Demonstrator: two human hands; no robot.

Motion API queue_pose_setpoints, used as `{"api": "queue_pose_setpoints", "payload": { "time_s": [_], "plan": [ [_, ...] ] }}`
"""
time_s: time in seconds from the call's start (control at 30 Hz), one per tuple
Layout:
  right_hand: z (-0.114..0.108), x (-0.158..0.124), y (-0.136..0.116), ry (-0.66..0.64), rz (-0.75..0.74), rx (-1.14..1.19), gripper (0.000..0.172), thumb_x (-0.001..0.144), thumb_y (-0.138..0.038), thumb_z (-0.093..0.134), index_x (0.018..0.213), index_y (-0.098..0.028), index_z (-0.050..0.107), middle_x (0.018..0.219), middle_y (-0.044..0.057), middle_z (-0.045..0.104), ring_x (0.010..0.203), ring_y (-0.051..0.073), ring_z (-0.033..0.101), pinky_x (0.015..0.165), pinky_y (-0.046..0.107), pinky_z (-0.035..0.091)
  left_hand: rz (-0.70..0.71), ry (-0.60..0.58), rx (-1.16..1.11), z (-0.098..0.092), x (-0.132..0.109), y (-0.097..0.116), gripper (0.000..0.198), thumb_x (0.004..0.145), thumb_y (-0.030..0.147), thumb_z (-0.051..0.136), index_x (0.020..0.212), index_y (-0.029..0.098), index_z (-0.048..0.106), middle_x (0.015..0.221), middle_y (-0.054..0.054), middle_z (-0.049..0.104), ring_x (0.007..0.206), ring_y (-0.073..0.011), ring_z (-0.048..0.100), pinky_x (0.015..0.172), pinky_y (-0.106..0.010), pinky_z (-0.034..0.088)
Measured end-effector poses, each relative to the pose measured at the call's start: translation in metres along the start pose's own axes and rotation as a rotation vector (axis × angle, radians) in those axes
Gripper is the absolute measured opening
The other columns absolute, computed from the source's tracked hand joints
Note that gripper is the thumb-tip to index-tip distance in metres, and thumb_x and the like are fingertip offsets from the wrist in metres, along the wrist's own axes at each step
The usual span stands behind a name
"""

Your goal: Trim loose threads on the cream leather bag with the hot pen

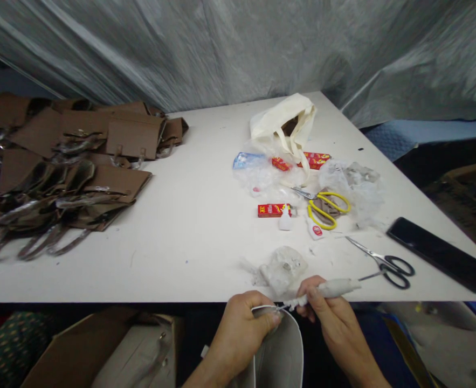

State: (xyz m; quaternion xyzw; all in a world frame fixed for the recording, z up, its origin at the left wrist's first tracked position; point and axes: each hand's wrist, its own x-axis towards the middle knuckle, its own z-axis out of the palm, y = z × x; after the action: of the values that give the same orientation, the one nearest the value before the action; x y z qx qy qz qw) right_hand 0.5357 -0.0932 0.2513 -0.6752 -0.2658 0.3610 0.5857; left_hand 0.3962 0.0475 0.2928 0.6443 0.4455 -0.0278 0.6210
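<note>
My left hand (243, 328) pinches the top edge of a light grey bag (282, 350), which stands open below the table's front edge. My right hand (330, 318) is closed round a slim white tool (337, 288) with a wrapped-looking body. A thin dark rod sticks out of its right end, and its left end meets the bag's rim beside my left fingers. I cannot make out its exact kind. Just beyond my hands lies a crumpled clear plastic bag (284, 268). Scissors with black handles (395, 269) lie right of the tool.
Brown handbags (128, 137) are piled on the table's left. Yellow-handled scissors (329, 207), a red box (274, 210), small white bottles (285, 220) and a cream cloth bag (270, 124) lie at the right. A black phone (440, 253) rests near the right edge. Below stands a cardboard box (80, 339).
</note>
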Motion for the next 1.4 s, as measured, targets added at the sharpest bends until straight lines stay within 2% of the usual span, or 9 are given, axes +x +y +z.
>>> {"api": "queue_pose_setpoints", "payload": {
  "time_s": [0.37, 0.57, 0.73, 0.97, 1.1, 1.2, 1.27, 1.4],
  "plan": [
    [0.001, 0.001, -0.004, -0.04, 0.012, -0.053, 0.044, 0.106, -0.057, 0.048, 0.088, -0.02, 0.063, 0.07, 0.0, 0.063, 0.067, 0.017, 0.057, 0.064, 0.027, 0.042, 0.055, -0.029, 0.016, 0.003, -0.004, 0.007, 0.012, 0.068, 0.025, 0.066, 0.068, 0.016, 0.074, 0.066, -0.001, 0.065, 0.066, -0.0163, 0.054, 0.064, -0.028, 0.04],
    [-0.003, 0.005, -0.018, -0.069, -0.067, -0.138, 0.045, 0.107, -0.052, 0.046, 0.08, -0.019, 0.061, 0.068, 0.0, 0.06, 0.067, 0.018, 0.058, 0.065, 0.028, 0.044, 0.079, -0.043, 0.015, 0.003, -0.004, 0.009, 0.013, 0.067, 0.026, 0.066, 0.066, 0.016, 0.074, 0.066, -0.001, 0.062, 0.066, -0.0168, 0.053, 0.063, -0.029, 0.039],
    [-0.005, 0.008, -0.022, -0.14, -0.11, -0.117, 0.043, 0.107, -0.049, 0.046, 0.081, -0.019, 0.063, 0.071, 0.0, 0.061, 0.068, 0.017, 0.06, 0.064, 0.027, 0.046, 0.068, -0.072, -0.038, 0.002, 0.0, 0.008, 0.014, 0.066, 0.027, 0.066, 0.066, 0.016, 0.073, 0.063, -0.001, 0.06, 0.064, -0.0169, 0.052, 0.062, -0.029, 0.037],
    [0.01, -0.01, 0.003, -0.034, -0.178, -0.01, 0.031, 0.107, -0.041, 0.051, 0.089, -0.022, 0.067, 0.078, 0.001, 0.064, 0.075, 0.018, 0.063, 0.072, 0.028, 0.051, 0.057, -0.075, -0.145, -0.005, 0.006, -0.002, 0.016, 0.064, 0.029, 0.068, 0.067, 0.015, 0.073, 0.06, -0.001, 0.058, 0.062, -0.0164, 0.049, 0.062, -0.03, 0.036],
    [0.016, -0.012, 0.004, 0.056, -0.193, 0.061, 0.03, 0.11, -0.037, 0.047, 0.091, -0.023, 0.067, 0.074, 0.0, 0.065, 0.071, 0.017, 0.065, 0.068, 0.026, 0.053, 0.049, -0.061, -0.214, -0.008, 0.007, -0.006, 0.018, 0.063, 0.032, 0.072, 0.067, 0.014, 0.073, 0.061, -0.001, 0.06, 0.062, -0.0158, 0.048, 0.063, -0.029, 0.035],
    [0.015, -0.008, -0.007, 0.217, -0.285, -0.028, 0.028, 0.11, -0.032, 0.047, 0.091, -0.023, 0.065, 0.075, -0.001, 0.065, 0.07, 0.016, 0.062, 0.067, 0.024, 0.051, 0.033, -0.023, -0.267, -0.011, 0.007, -0.01, 0.019, 0.064, 0.033, 0.074, 0.07, 0.015, 0.072, 0.062, 0.0, 0.059, 0.063, -0.015, 0.047, 0.064, -0.029, 0.034],
    [0.012, -0.003, -0.015, 0.271, -0.36, -0.146, 0.02, 0.108, -0.029, 0.052, 0.094, -0.023, 0.065, 0.079, 0.0, 0.065, 0.073, 0.016, 0.062, 0.069, 0.025, 0.051, 0.003, -0.005, -0.29, -0.013, 0.007, -0.012, 0.022, 0.065, 0.035, 0.075, 0.072, 0.015, 0.071, 0.061, 0.001, 0.057, 0.062, -0.0148, 0.047, 0.064, -0.029, 0.034],
    [0.009, 0.006, -0.02, 0.183, -0.474, -0.334, 0.013, 0.106, -0.021, 0.054, 0.096, -0.023, 0.064, 0.085, 0.002, 0.065, 0.079, 0.018, 0.062, 0.075, 0.029, 0.05, 0.019, 0.046, -0.277, -0.015, 0.005, -0.016, 0.026, 0.071, 0.04, 0.074, 0.076, 0.015, 0.069, 0.062, 0.001, 0.056, 0.062, -0.0148, 0.047, 0.063, -0.028, 0.035]
  ]
}}
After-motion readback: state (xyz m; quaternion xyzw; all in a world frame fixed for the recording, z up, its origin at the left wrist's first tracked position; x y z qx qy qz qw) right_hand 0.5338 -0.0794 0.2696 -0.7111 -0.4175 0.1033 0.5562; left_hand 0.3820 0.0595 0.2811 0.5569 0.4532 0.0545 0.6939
